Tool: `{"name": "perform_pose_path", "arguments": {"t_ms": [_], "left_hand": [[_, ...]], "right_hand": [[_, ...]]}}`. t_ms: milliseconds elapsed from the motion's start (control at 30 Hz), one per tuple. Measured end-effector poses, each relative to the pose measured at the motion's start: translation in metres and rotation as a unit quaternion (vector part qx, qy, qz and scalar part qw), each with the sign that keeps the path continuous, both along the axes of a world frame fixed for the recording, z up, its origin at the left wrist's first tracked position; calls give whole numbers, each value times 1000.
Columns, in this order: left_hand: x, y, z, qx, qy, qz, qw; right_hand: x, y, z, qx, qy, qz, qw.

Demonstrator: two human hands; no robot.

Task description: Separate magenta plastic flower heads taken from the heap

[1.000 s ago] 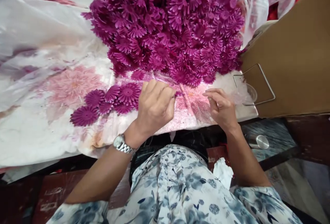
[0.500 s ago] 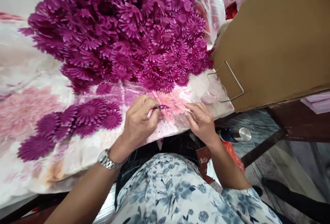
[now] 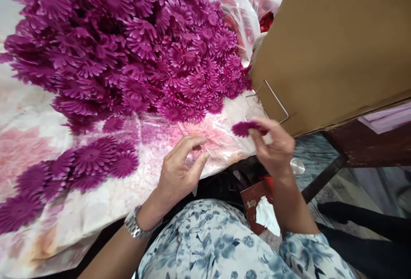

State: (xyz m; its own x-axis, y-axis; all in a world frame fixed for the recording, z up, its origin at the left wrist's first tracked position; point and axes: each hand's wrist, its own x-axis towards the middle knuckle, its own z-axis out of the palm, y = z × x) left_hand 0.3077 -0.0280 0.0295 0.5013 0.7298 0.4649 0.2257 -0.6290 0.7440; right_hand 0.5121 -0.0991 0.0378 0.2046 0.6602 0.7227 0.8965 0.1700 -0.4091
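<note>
Between the thumb and fingers of my right hand (image 3: 274, 144) is a purple artificial flower layer (image 3: 242, 129), held above the table's right part. My left hand (image 3: 183, 163) has its thumb and fingers apart with nothing between them, over the table's front edge. Several flat purple flower layers (image 3: 93, 157) lie overlapping on the cloth to the left of it. Behind both hands rises a large heap of purple flower layers (image 3: 138, 52). Just beyond my right hand stands a bent wire frame (image 3: 276, 99), its lower end partly hidden by the fingers.
A tall cardboard box (image 3: 334, 48) borders the right side. At the back sits a clear plastic bag (image 3: 245, 9) with red material in it. The table has a floral cloth (image 3: 154, 185). Below on the right are a metal lid (image 3: 297, 166) and a person's dark-clothed legs (image 3: 369, 223).
My left hand has let go and opened. The flower layer has moved right in my right hand, toward the wire frame. The whole view has shifted so the heap sits further left.
</note>
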Motion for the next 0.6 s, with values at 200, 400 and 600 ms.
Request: {"name": "perform_pose_path", "arguments": {"t_ms": [200, 400, 600], "left_hand": [[-5, -4, -7, -69, 1, 19, 997], [-7, -9, -12, -78, 11, 2, 997], [-9, -11, -12, -59, 6, -22, 998]], "right_hand": [[53, 7, 23, -79, -94, -52, 991], [61, 25, 21, -186, -174, -11, 967], [65, 35, 17, -241, -231, 4, 943]]}}
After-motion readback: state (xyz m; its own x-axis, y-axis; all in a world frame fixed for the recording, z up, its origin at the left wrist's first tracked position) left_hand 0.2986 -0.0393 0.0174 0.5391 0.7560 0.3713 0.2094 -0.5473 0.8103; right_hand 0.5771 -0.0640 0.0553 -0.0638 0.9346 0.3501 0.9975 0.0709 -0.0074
